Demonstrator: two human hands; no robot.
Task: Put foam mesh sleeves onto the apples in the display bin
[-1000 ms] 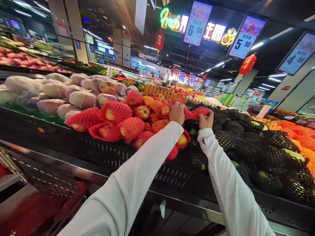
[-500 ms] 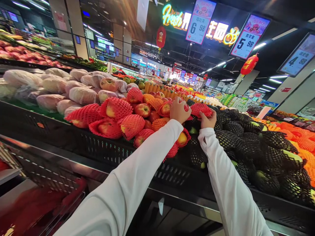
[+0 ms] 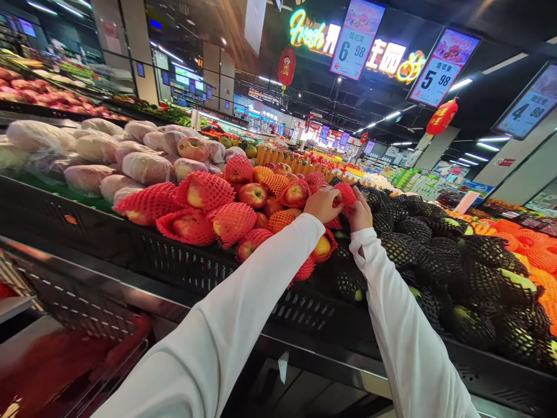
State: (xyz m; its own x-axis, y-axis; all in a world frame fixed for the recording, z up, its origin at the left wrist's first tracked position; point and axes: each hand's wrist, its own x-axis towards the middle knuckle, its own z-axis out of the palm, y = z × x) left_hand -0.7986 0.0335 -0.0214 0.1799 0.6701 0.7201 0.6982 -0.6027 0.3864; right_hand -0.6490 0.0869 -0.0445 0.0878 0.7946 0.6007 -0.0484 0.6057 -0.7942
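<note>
A red foam fruit net (image 3: 346, 193) is between my two hands, above the line where the apples meet the black-netted fruit. My left hand (image 3: 322, 204) has its fingers curled in at the net's left side. Pressed against its right side is my right hand (image 3: 360, 212), thumb and fingers closed on it. Whether a fruit sits inside the net is hidden by my fingers. Left of my hands lie apples (image 3: 253, 195), several in red or orange foam nets. Fruit in black nets (image 3: 402, 248) is piled to the right.
Plastic-wrapped fruit (image 3: 148, 168) fills the left of the display. The black crate wall (image 3: 183, 264) runs along its front. Orange-netted fruit (image 3: 539, 255) lies at far right. Price signs (image 3: 357, 43) and a red lantern (image 3: 442, 117) hang overhead. A dark red basket (image 3: 87, 360) stands at lower left.
My right hand has moved left with the red foam net, and my left hand has shifted slightly right and down. The hands are now close together at the net, which looks more bunched up.
</note>
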